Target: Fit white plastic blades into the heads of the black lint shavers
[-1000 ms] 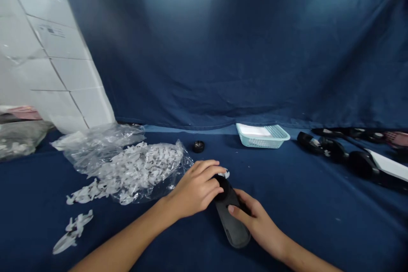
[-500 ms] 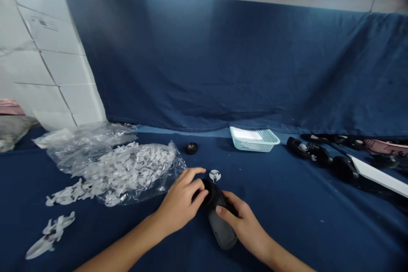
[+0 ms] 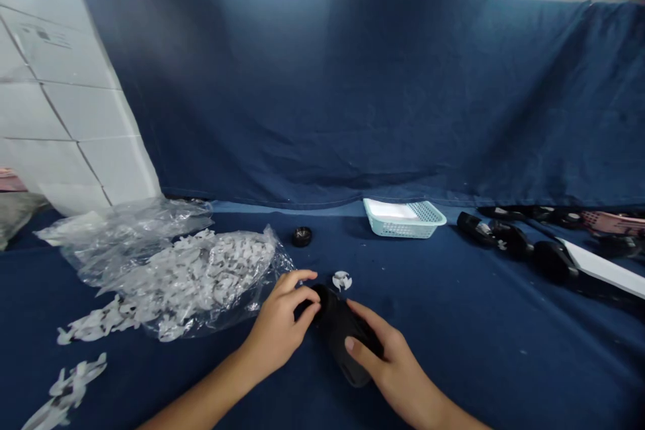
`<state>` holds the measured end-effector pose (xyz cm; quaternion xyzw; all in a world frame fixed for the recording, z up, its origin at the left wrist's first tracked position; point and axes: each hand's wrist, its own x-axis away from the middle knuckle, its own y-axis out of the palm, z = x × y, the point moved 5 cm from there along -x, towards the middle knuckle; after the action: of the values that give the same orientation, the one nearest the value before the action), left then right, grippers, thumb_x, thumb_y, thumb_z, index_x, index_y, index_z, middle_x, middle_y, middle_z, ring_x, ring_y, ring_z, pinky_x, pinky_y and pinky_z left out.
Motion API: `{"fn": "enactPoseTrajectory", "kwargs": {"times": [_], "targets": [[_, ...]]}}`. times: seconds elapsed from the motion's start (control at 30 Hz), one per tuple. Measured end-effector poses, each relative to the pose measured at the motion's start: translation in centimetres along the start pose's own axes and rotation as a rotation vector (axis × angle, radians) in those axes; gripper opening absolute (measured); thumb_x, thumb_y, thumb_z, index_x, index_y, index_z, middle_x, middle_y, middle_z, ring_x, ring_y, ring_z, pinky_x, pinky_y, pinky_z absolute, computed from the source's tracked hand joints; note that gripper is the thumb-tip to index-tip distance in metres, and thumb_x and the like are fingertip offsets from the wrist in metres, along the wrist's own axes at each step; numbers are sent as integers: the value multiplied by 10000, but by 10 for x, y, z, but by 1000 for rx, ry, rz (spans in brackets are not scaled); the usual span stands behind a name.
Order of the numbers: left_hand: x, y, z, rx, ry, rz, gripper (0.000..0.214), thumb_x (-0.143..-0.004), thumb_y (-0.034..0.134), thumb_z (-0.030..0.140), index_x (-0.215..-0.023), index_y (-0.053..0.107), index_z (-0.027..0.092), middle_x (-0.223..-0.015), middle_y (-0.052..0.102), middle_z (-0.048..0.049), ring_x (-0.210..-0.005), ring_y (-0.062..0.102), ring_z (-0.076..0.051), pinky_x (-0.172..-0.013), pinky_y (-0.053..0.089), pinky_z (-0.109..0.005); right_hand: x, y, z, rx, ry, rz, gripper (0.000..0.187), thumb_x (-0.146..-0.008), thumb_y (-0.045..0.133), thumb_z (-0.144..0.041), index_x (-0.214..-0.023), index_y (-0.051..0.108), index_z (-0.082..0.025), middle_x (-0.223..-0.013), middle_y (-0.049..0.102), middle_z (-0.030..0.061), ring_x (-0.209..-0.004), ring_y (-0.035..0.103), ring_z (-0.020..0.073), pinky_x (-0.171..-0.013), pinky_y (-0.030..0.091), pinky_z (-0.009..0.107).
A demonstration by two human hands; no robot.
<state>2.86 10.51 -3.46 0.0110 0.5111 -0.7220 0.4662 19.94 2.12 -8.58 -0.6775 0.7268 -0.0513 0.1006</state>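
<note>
My right hand [image 3: 396, 366] is wrapped round a long black hollow housing [image 3: 345, 332], thumb on top and fingers along its far side. The housing lies tilted, its round open end toward the upper left. At that opening, the thumb and fingers of my left hand [image 3: 282, 322] are closed on the rim; whether a small part is between them is hidden. Just beyond the open end, a small white clip-like plastic piece [image 3: 342, 280] lies on the blue cloth. Farther back sits a small round black cup-shaped part [image 3: 302, 236].
Left, a clear plastic bag [image 3: 201, 282] spills many white plastic pieces, with more loose pieces [image 3: 70, 390] nearer me. A light-blue basket [image 3: 406, 228] stands at the back. Black parts [image 3: 514, 242] and a white strip [image 3: 605, 270] lie right. A blue curtain [image 3: 322, 94] hangs behind.
The housing has turned in my right hand, showing a different, darker side. My left fingers stay at its open end. The view has shifted slightly.
</note>
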Motion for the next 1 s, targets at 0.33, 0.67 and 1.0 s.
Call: {"fn": "enactPoseTrajectory", "kwargs": {"times": [0.33,0.67,1.0], "targets": [[-1,-4,3,-66,186,-30,219,-915,508,113,-917,686,240,-1318,509,-51,-1186,485,-247,-967,459,-457,-1,-3,-1,-15,-4,-30,481,-863,623,-332,-1327,525,-251,-1337,605,55,-1234,546,243,-1079,394,417],[0,-6,2,-6,157,-6,213,-914,537,140,-1004,689,259,-1308,520,-60,-1193,487,-251,-977,462,-483,-2,-1,-8,-19,-9,-52,458,-877,600,-329,-1318,527,-228,-1310,618,70,-1215,556,245,-1063,402,410],[-4,2,3,323,-223,15,104,-842,637,219,-791,726,231,-1202,612,-61,-1140,575,-268,-1012,427,-507,0,-3,-3,-171,31,-86,386,-746,746,-325,-1095,596,-256,-1043,678,47,-1001,639,246,-880,512,402]]}}
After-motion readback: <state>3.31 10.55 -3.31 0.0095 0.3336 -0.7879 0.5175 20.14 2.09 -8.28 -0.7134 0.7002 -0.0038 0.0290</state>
